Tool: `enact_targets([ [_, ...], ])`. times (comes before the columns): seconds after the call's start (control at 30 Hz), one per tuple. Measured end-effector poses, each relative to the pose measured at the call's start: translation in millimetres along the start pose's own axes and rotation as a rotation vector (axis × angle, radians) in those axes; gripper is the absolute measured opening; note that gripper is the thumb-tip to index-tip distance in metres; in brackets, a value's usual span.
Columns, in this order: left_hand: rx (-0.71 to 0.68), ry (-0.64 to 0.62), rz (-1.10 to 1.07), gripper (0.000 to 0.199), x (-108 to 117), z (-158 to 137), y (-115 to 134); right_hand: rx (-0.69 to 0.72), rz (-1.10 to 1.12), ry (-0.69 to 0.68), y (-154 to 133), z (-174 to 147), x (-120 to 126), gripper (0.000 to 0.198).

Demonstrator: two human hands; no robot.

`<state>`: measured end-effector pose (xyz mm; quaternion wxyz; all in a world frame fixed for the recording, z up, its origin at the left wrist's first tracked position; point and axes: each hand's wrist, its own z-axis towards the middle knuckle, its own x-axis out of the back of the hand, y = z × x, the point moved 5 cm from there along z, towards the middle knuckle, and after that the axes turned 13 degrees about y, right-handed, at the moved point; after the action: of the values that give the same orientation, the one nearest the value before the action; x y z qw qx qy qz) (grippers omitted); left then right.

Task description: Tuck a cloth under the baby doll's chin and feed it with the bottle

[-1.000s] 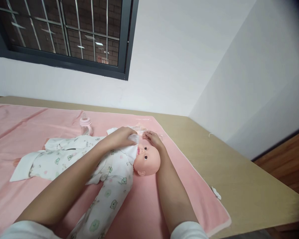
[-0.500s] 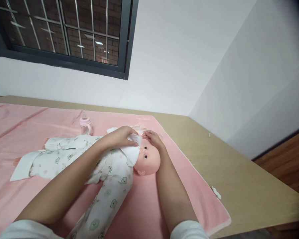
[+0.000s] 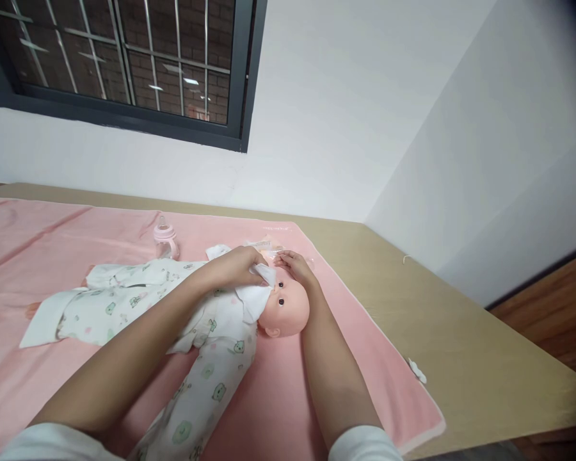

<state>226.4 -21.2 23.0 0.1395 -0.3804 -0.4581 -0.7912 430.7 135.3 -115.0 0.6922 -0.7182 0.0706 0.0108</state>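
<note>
A baby doll lies on its back with its head to the right, dressed in a white outfit with a green animal print. My left hand is closed on a white cloth, pressing it near the doll's mouth. More white cloth covers the doll's chin and neck. My right hand rests against the far side of the doll's head, its fingers stretched out and nothing visible in them. Behind the hands, a clear plastic packet is partly hidden.
A pink baby bottle with a handle stands behind the doll. Under everything spreads a pink blanket on a wooden tabletop. Near the right edge lies a small white object. A wall and a barred window rise behind.
My left hand has shifted slightly, and the bit of cloth in it has moved a little right over the doll's mouth area. My right hand stays in place.
</note>
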Motion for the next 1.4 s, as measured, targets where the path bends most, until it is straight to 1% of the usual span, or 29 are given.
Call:
enact_targets([
  [0.1, -0.005, 0.006, -0.011, 0.021, 1, 0, 0, 0.006, 0.006, -0.002, 1, 1, 0, 0.005],
  [0.23, -0.005, 0.058, -0.008, 0.016, 3, 1, 1, 0.01, 0.007, -0.004, 3, 2, 0, 0.008],
  [0.4, 0.031, 0.053, -0.02, 0.017, 2, 3, -4, 0.014, -0.005, -0.013, 4, 3, 2, 0.008],
  [0.53, 0.088, 0.08, -0.002, 0.021, 13, 0, -9, 0.021, -0.011, -0.014, 5, 4, 2, 0.005],
  [0.6, 0.088, 0.05, -0.037, 0.023, 20, -5, -6, 0.022, -0.008, -0.011, 5, 4, 2, 0.004],
  [0.67, 0.058, -0.013, -0.062, 0.023, 25, -10, 1, 0.018, -0.007, -0.009, 5, 4, 2, 0.003],
  [0.73, 0.023, -0.072, -0.039, 0.022, 26, -14, 9, 0.013, -0.01, -0.003, 5, 4, 2, 0.004],
  [0.87, -0.003, -0.143, 0.058, 0.016, 18, -16, 18, 0.008, -0.012, 0.011, 3, 3, 2, 0.005],
  [1.0, 0.009, -0.213, 0.132, 0.013, 4, -16, 19, 0.008, -0.009, -0.006, 1, 0, 0, 0.005],
  [1.2, 0.062, -0.142, 0.221, 0.019, 1, -15, 15, 0.014, -0.003, 0.003, 0, 0, 0, 0.003],
  [1.4, 0.029, -0.124, 0.241, 0.017, 2, -13, 17, 0.011, -0.006, -0.003, 0, -1, 0, 0.003],
])
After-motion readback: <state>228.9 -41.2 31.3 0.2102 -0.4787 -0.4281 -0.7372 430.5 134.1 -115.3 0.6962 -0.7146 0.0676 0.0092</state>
